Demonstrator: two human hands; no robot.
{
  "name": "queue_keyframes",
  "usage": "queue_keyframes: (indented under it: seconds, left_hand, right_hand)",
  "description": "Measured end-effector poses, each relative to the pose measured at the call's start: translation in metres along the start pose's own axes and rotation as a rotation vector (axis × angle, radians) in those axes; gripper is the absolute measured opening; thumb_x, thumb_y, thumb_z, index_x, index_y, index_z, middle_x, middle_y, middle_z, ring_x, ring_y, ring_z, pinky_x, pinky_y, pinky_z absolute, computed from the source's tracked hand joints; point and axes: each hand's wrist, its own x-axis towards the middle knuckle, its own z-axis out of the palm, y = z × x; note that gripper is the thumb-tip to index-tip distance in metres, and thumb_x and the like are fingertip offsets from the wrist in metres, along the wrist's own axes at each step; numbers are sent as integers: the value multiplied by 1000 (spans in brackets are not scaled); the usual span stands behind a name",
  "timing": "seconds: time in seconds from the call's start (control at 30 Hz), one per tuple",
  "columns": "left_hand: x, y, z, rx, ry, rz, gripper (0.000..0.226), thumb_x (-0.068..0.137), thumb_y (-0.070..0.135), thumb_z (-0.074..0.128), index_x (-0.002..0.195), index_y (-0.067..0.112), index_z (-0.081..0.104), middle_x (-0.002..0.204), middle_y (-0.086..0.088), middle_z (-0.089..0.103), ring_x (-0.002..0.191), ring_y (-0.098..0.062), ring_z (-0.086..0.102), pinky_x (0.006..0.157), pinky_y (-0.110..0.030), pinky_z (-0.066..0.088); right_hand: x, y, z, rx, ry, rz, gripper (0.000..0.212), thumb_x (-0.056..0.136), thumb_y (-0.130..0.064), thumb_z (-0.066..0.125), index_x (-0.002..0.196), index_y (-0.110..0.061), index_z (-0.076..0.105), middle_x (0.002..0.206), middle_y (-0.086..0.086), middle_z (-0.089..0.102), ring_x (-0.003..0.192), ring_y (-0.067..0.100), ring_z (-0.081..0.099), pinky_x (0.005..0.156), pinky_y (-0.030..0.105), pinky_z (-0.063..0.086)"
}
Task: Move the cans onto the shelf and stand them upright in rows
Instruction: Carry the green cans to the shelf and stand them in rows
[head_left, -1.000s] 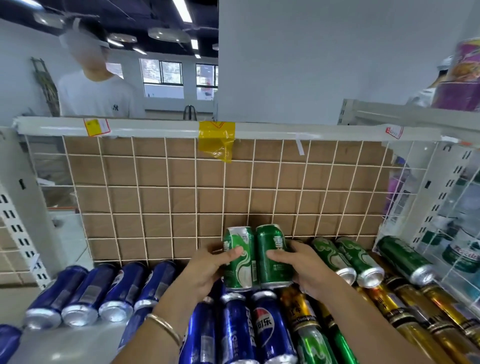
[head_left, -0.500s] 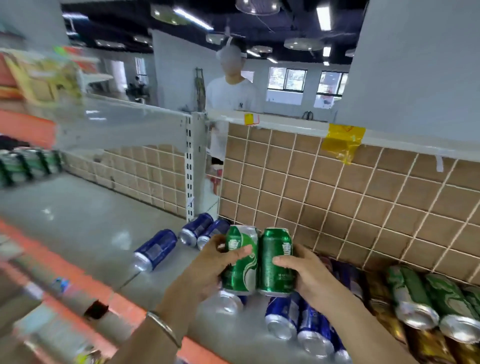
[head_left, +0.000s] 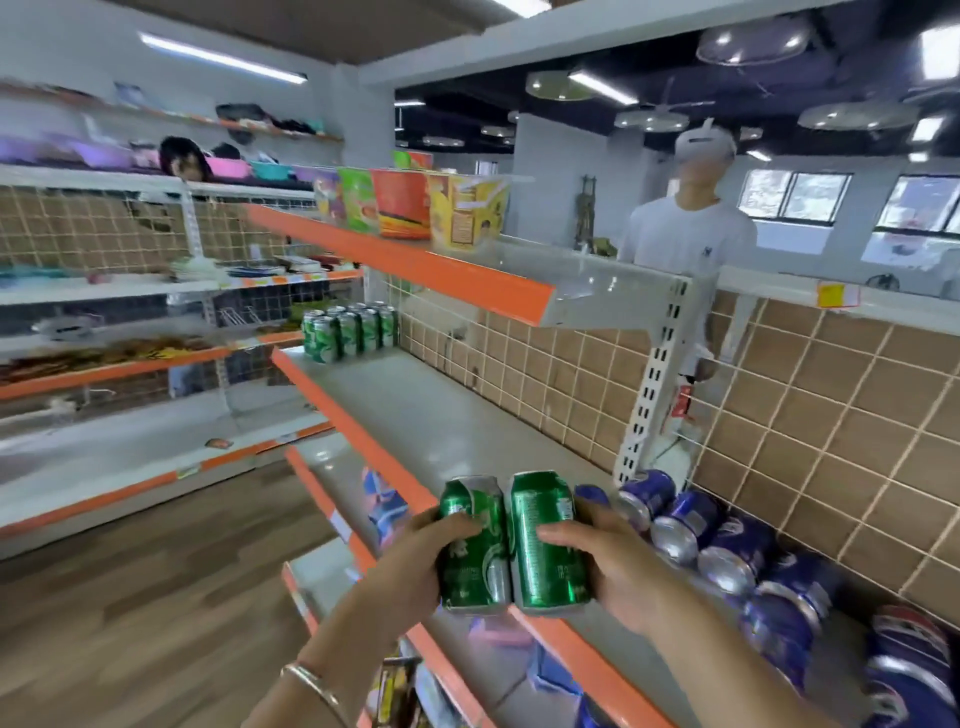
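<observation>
By shelf (head_left: 426, 415), green cans (head_left: 545, 540) upright

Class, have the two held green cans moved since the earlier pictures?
Yes: the green cans went left, past the lying blue cans, toward the white upright.

grey shelf (head_left: 441, 415): upright green cans (head_left: 348, 330), lying blue cans (head_left: 727, 545).
</observation>
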Motion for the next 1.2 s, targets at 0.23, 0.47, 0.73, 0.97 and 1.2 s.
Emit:
queue_keyframes:
  seconds: [0.23,0.47,0.73,0.97,1.2]
  left_hand:
    - [1,59,-134,43,90,115,29,78,-3,64,107,-7,61,98,-27,68,79,-33,69,65,-38,59]
    - [27,110,-233,89,152,190,55,63,-3,78,114,-1,58,112,-27,65,102,-43,62,92,-55,50]
    - [128,141,-298,-18,127,207,66,59,-12,78,118,3,51,110,-26,65,104,-43,62,92,-61,47]
    - [235,180,-331,2,76,302,65,61,-18,72,120,0,52,103,-21,69,91,-30,68,76,-40,57]
    - [334,209,-342,110,-93,307,63,64,-11,70,121,11,58,106,-14,70,97,-25,67,78,-33,55]
  right_hand:
    - [82,14,117,1,-84,-23,41,59,-2,74,99,-4,68,97,24,70,85,35,69,75,47,57]
    - [160,32,200,-9,-70,-85,51,55,5,80,101,-10,67,96,16,73,84,32,71,63,38,57]
    - [279,25,219,-10,-71,-135,64,50,2,74,112,-8,60,92,13,73,80,27,71,62,39,56]
    - [402,9,217,6,-63,-184,65,50,6,71,113,-7,58,99,17,70,83,26,70,63,37,56]
    - [485,6,193,-28,104,-193,86,41,-1,83,120,-14,52,105,10,71,96,27,69,73,42,55]
